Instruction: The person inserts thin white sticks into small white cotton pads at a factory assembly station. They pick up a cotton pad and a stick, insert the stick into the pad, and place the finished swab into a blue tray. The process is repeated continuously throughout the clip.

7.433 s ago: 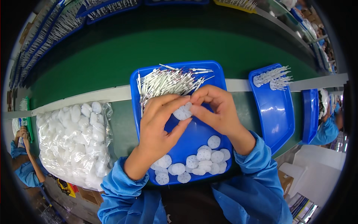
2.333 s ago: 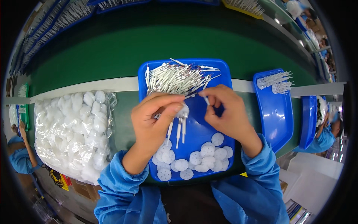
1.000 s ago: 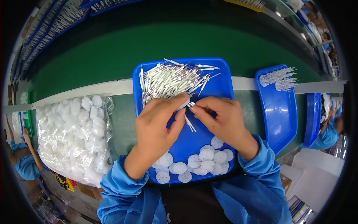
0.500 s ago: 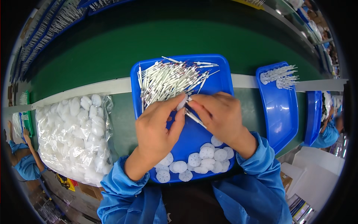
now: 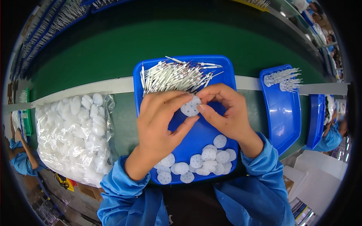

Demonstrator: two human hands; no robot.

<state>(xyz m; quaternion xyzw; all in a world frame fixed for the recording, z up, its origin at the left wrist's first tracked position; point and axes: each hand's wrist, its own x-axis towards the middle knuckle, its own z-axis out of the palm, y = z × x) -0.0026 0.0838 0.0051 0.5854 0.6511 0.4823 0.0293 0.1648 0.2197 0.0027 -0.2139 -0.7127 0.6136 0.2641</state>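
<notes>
A round white plastic disc (image 5: 190, 107) with small holes is held face-up between my two hands, above the middle of a blue tray (image 5: 230, 71). My left hand (image 5: 158, 122) grips the disc at its left edge, the thumb below and the fingers above. From the right, my right hand (image 5: 228, 115) pinches the rim between thumb and fingertips. Just beyond the hands, a heap of thin white rods (image 5: 171, 77) with metallic parts fills the far end of the tray. Several loose discs (image 5: 208, 154) lie at its near end.
On the left lies a clear plastic bag (image 5: 73, 135) full of white discs. Discs with upright rods (image 5: 283, 77) stand in a second blue tray (image 5: 281, 116) to the right. Other people's sleeves (image 5: 24, 160) show at both sides.
The disc has turned from edge-on to face-up between my hands. My right fingers have opened out somewhat and the rod under them no longer shows.
</notes>
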